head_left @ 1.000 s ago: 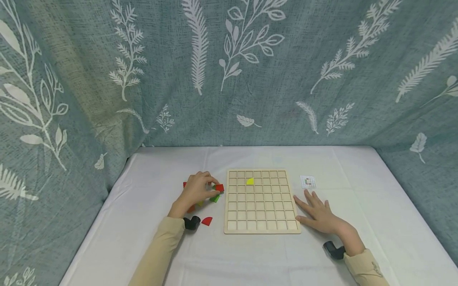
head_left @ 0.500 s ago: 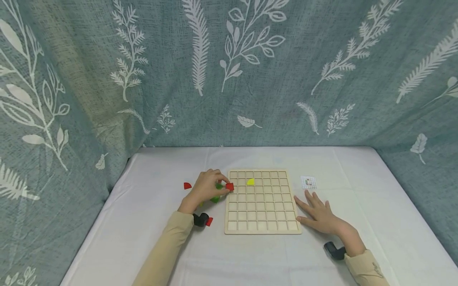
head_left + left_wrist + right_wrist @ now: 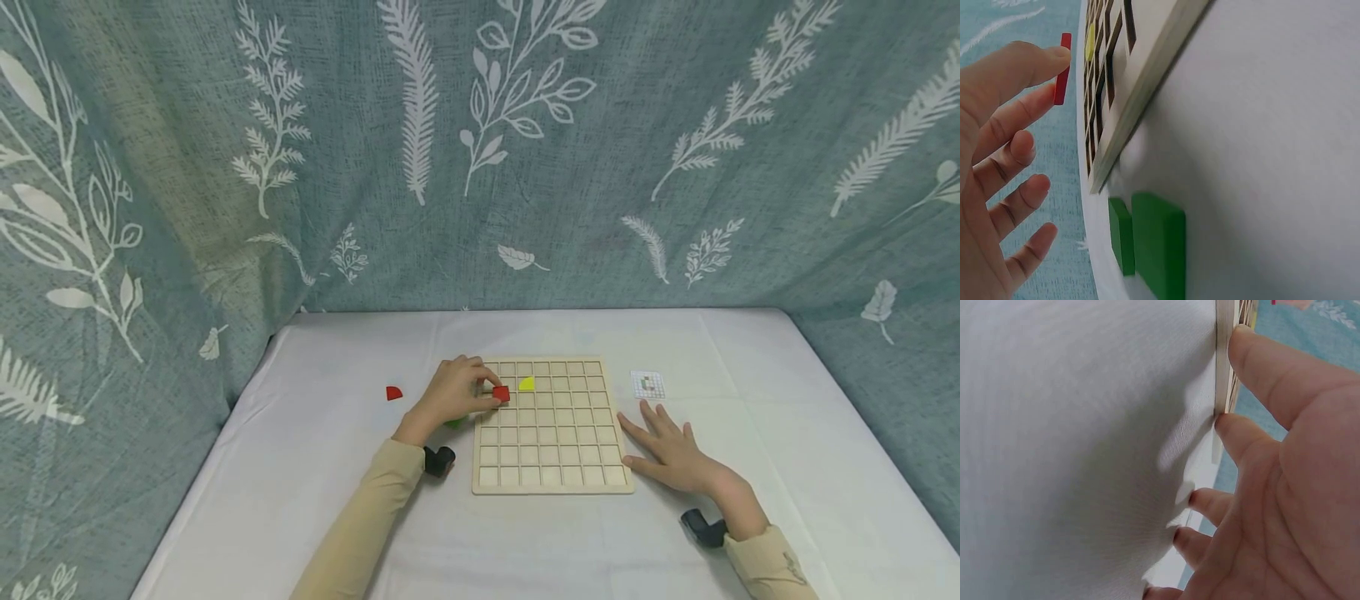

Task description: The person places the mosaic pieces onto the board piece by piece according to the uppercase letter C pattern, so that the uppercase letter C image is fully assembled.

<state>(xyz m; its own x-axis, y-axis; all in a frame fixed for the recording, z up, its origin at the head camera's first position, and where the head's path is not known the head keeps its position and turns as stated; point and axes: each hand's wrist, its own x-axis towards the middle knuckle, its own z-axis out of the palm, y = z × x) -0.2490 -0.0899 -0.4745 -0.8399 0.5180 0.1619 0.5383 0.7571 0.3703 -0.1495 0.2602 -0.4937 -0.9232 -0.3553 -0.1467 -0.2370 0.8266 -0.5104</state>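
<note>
My left hand (image 3: 455, 392) pinches a flat red square tile (image 3: 501, 394) between thumb and index finger, over the upper left cells of the wooden grid board (image 3: 538, 486). In the left wrist view the red tile is seen edge-on, held above the board, with the other fingers loosely bent. A yellow quarter-round tile (image 3: 527, 383) lies in a cell just right of the held tile. My right hand (image 3: 675, 454) is spread with straight fingers, thumb and index fingertip touching the board's right edge.
Two green blocks (image 3: 1159, 244) lie on the white cloth left of the board, mostly hidden by the left hand in the head view. A red quarter-round tile (image 3: 393, 392) lies farther left. A small printed pattern card (image 3: 647, 384) lies beyond the right hand.
My left hand has carried the red tile rightward, from the loose tiles beside the board to over its upper left cells. The right hand has stayed in place.
</note>
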